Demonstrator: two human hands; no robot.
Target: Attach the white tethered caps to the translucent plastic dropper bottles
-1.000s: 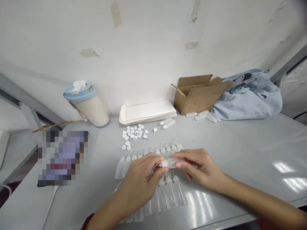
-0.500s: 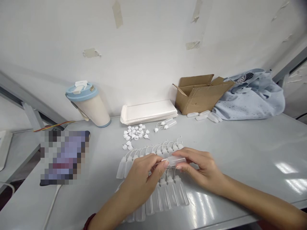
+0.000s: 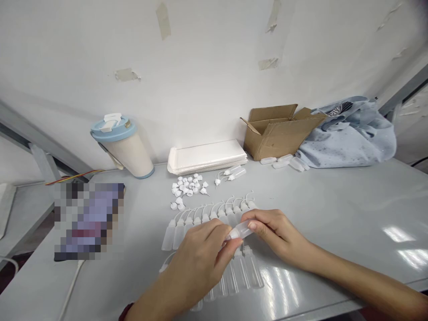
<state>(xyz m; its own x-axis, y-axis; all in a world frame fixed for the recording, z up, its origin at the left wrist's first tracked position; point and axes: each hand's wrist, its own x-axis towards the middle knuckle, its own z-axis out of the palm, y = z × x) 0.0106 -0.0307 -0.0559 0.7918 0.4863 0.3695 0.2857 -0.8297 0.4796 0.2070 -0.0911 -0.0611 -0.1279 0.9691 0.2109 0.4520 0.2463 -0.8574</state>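
Note:
A small translucent squeeze bottle (image 3: 242, 228) is held tilted between my two hands. My left hand (image 3: 203, 254) pinches its white neck end with thumb and fingers, hiding the tip. My right hand (image 3: 279, 232) grips the body near its base. Beneath and behind my hands lies a row of similar bottles (image 3: 169, 236) with thin curved straps at their necks. A nearer row of clear bottles (image 3: 253, 267) lies partly covered by my left hand and forearm. Beyond them sits a loose pile of white caps (image 3: 190, 185), some with needle tips.
Two bottles with needle caps (image 3: 237, 172) lie before a stack of white envelopes (image 3: 207, 156). An open cardboard box (image 3: 281, 138), several loose bottles (image 3: 282, 160) and a blue cloth bag (image 3: 354, 138) stand back right. At left are a tumbler (image 3: 129, 149) and a blurred phone (image 3: 92, 220) with a cable.
The bottle has tilted, its neck end dropping toward me. My left hand has turned over its neck end and moved slightly right; my right thumb now lies along the body.

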